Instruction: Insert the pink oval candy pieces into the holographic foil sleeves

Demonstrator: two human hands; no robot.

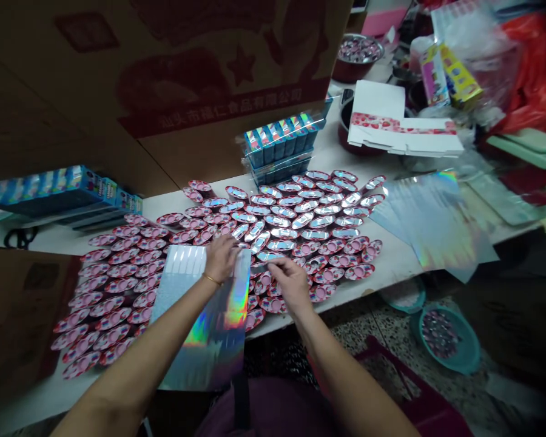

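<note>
Many pink oval cups with shiny silver lids (273,227) lie in overlapping rows across the white table (368,276). My left hand (221,258), with a gold bangle on the wrist, grips the top edge of a holographic foil sheet (200,328). The sheet lies over the cups and hangs past the table's front edge. My right hand (291,285) pinches a thin silver strip (260,264) just above the cups. The strip's far end runs toward the sheet, but the join is hard to see.
A large printed carton (164,79) stands behind the table, with stacked blue boxes (277,142) nearby. Further right lie a flat white carton blank (404,121) and more holographic sheets (437,224). A metal basin of lids (358,56) stands at the back; a teal basin (446,340) sits on the floor.
</note>
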